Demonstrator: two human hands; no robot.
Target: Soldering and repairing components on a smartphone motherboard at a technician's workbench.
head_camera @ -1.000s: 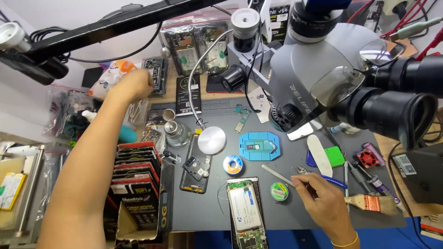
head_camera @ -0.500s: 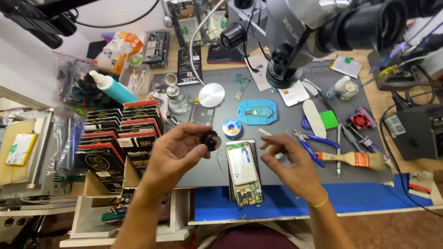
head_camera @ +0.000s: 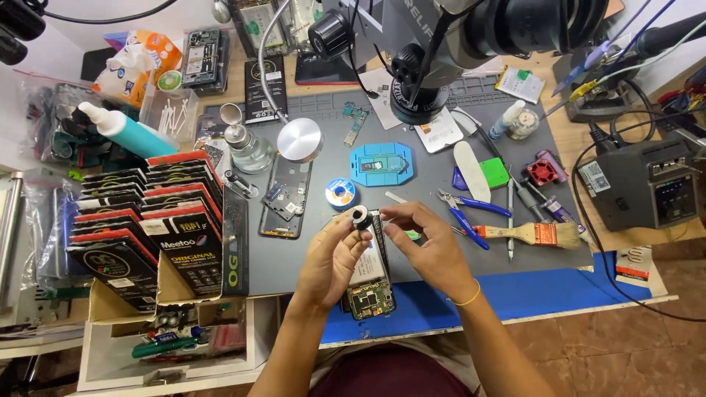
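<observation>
My left hand (head_camera: 334, 257) holds a small black roll of tape (head_camera: 360, 217) at its fingertips, above an opened phone (head_camera: 370, 283) with its green circuit board showing. My right hand (head_camera: 434, 246) is just right of the roll, fingers pinching toward it and at the tape's edge. A thin pale stick (head_camera: 395, 197) pokes out behind the right hand's fingers. Both hands hover over the grey work mat (head_camera: 309, 265).
A microscope (head_camera: 441, 51) hangs over the mat's back. On the mat lie a blue fixture (head_camera: 381, 163), solder spool (head_camera: 341, 193), phone frame (head_camera: 285, 197), blue pliers (head_camera: 471, 213) and a brush (head_camera: 533, 235). Boxed packs (head_camera: 147, 228) stand left; a soldering station (head_camera: 647, 191) right.
My left arm came back from the far left shelf with the black roll and brought it over the phone. My right hand moved in to meet it. The view tilted down.
</observation>
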